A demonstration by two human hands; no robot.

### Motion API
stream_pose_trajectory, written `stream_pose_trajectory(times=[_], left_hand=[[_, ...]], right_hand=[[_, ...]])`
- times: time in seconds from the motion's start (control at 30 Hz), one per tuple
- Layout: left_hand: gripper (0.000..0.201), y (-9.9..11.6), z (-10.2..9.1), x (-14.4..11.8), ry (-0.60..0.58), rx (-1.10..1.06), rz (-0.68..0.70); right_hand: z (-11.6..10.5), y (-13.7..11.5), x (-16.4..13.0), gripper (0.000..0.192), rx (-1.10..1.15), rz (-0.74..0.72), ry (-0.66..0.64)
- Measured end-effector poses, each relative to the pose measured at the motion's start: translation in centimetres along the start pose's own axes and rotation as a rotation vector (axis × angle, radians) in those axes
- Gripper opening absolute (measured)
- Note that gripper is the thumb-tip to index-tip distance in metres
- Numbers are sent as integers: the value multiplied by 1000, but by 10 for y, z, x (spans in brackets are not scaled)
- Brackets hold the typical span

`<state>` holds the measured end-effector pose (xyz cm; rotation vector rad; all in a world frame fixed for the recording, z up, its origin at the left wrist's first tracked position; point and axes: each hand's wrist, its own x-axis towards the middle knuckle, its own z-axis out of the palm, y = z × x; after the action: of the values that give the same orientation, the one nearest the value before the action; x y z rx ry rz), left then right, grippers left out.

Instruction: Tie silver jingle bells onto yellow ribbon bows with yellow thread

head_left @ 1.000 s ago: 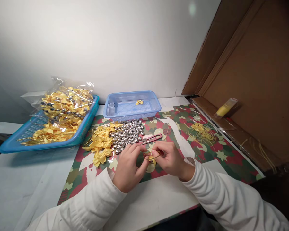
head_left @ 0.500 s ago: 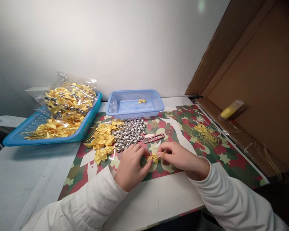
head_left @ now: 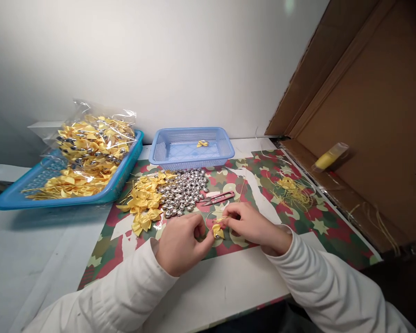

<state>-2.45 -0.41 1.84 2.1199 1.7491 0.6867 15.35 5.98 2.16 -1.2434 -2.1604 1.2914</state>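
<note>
low in the middle of the frame, the left hand [head_left: 182, 243] and the right hand [head_left: 247, 224] meet over a small yellow bow [head_left: 217, 230], each pinching it with closed fingertips; a thin gold thread seems to run from the bow toward the right hand, though it is too fine to be sure. the bow sits just above the patterned mat [head_left: 298, 231], between the two hands.

just above the hands lies a pair of red thread snips [head_left: 217, 198], beside a heap of silver bells [head_left: 183, 192]. left of the bells is a pile of loose yellow bows [head_left: 145, 201]. toward the upper middle stands a light blue basket [head_left: 225, 148] with one bow in it. at the left of the frame a darker blue tray [head_left: 10, 203] holds more bows and a clear bag [head_left: 93, 138] of bows with bells. on the right of the mat lies a tangle of yellow thread scraps [head_left: 293, 189], and a yellow tube [head_left: 327, 157] rests on the cardboard [head_left: 374, 101] at the right edge.
</note>
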Motion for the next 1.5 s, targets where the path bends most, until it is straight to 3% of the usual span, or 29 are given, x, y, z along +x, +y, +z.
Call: stream_pose_trajectory(times=[0.3,0.6,0.73,0.83,0.9,1.0,1.17,1.33,1.5], left_hand=[[9,2,8,-2,-59,64,63],[2,0,11,-3,-104,37,61],[8,2,7,-4,3,-128,61],[14,4,4,-3,145,-326,-44],[22,4,3,-2,139,-490,-153],[33,5,6,0,36,-731,-249],[32,2,7,1,44,-810,-247],[29,3,3,1,-66,-726,-206],[28,3,2,3,-80,-688,-192]], right_hand=[[7,1,-2,18,-50,-49,-43],[13,7,3,18,-63,-51,35],[14,3,4,18,5,-97,122],[12,-6,1,20,115,-194,240],[13,-10,-2,21,149,-287,332],[16,-12,-4,22,192,-347,408],[15,-4,-2,20,419,-171,278],[7,-2,-2,23,520,-22,66],[5,-6,-3,29,543,34,38]])
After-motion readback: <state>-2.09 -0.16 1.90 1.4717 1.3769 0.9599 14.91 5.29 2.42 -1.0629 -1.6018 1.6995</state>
